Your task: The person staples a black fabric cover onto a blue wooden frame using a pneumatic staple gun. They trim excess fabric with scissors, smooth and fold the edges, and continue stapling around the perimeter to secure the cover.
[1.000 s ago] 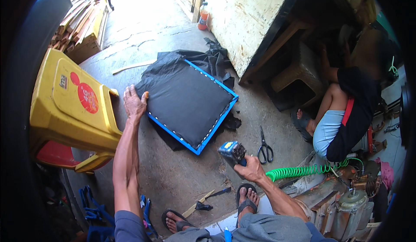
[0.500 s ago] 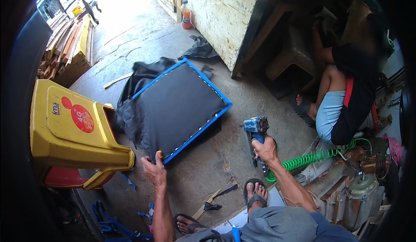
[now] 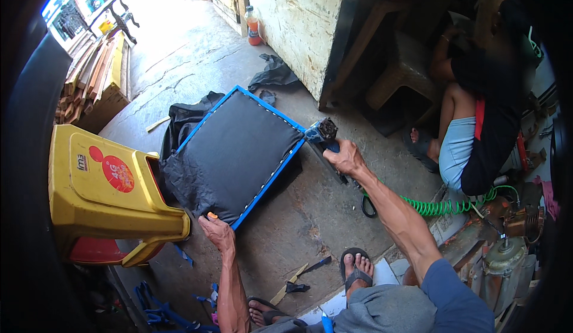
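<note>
A flat panel with a blue edge lies tilted on the floor, covered in black cloth. Staples run in a line along its far and right edges. Loose black fabric spills off its left side. At the panel's near corner, my left hand is closed on the cloth-covered edge; a small orange thing shows at its fingers. My right hand grips a blue air staple gun, whose head is at the panel's right corner; whether it touches cannot be made out. A green coiled hose runs beneath my right forearm.
A yellow plastic stool stands close on the left. Wood strips are stacked behind it. To the right sits another person, beside a motor-like machine. Blue scraps and cut strips litter the near floor. A bottle stands far back.
My right hand has carried the staple gun up and left to the panel's right corner. The panel has shifted slightly left, with my left hand still at its near corner.
</note>
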Motion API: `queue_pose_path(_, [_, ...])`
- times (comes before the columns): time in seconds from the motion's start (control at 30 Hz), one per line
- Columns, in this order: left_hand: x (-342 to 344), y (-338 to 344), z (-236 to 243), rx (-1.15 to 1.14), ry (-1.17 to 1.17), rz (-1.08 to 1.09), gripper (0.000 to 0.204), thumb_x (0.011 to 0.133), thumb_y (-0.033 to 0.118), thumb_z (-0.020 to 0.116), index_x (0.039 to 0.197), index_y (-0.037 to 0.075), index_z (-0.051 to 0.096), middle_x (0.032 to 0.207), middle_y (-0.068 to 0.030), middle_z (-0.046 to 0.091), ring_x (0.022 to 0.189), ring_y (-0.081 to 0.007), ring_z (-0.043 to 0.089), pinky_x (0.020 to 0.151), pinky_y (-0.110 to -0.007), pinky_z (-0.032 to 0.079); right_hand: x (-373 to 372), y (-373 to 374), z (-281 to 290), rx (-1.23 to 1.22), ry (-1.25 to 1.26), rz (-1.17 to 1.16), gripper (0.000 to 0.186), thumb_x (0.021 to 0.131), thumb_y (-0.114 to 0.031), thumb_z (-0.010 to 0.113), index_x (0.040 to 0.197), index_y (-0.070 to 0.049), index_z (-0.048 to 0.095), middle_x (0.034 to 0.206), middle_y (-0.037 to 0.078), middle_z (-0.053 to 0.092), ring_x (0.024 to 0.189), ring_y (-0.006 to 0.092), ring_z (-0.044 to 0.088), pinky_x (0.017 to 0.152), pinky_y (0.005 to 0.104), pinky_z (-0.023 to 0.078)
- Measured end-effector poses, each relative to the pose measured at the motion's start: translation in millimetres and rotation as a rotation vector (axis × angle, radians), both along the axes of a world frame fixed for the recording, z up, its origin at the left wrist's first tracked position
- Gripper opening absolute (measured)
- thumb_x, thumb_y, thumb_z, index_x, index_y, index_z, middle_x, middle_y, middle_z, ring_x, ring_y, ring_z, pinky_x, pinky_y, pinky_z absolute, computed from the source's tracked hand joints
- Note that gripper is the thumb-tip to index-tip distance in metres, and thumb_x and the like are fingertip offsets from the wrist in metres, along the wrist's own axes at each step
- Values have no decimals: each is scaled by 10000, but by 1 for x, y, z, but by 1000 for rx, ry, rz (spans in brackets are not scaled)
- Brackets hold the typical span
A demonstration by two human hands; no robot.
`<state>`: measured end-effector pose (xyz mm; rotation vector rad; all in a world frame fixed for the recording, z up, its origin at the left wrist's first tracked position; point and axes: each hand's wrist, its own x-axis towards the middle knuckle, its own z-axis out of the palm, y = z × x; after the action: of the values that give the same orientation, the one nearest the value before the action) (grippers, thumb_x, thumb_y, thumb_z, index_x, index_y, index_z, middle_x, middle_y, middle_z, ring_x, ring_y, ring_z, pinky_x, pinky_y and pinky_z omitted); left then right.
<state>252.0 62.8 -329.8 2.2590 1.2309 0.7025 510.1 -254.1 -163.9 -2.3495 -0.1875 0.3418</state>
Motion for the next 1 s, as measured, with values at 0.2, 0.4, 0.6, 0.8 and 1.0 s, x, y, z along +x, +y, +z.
queue_pose_path(0.2, [-2,-6,12,-48,-32,-26,367,1086,175,410,1303,-111,484,1219,-378,585,1145,-539,568,991,-528,441,29,3,-6,-86,-31,125,467,785,-339,662,1102,-4,733,786,221,723,748,305,734,751,431,567])
queue_pose_path(0.4, [-1,-12,16,-17,-38,-15,351,1089,179,401,1275,-105,488,1189,-367,590,1120,-536,572,958,-537,442,24,9,14,-149,-29,125,432,787,-297,659,1103,-12,728,737,210,706,682,295,724,715,427,568])
queue_pose_path(0.6, [3,-16,22,-30,-18,18,339,1094,189,400,1250,-97,495,1158,-351,595,1110,-537,572,938,-538,442,37,17,13,-232,15,138,422,771,-290,651,1072,-5,729,754,232,704,712,320,730,738,434,568])
queue_pose_path(0.8, [3,-15,22,-49,-32,25,338,1101,194,395,1248,-94,493,1143,-345,595,1093,-534,576,934,-531,449,39,8,14,-247,57,224,421,761,-290,651,1042,12,730,757,232,701,724,314,725,748,444,560])
queue_pose_path(1.0, [0,-16,27,-72,-36,16,324,1103,183,406,1246,-95,488,1125,-338,598,1079,-518,588,924,-521,455,34,9,12,-249,77,155,430,753,-282,660,1049,22,728,781,245,711,747,328,732,753,443,564])
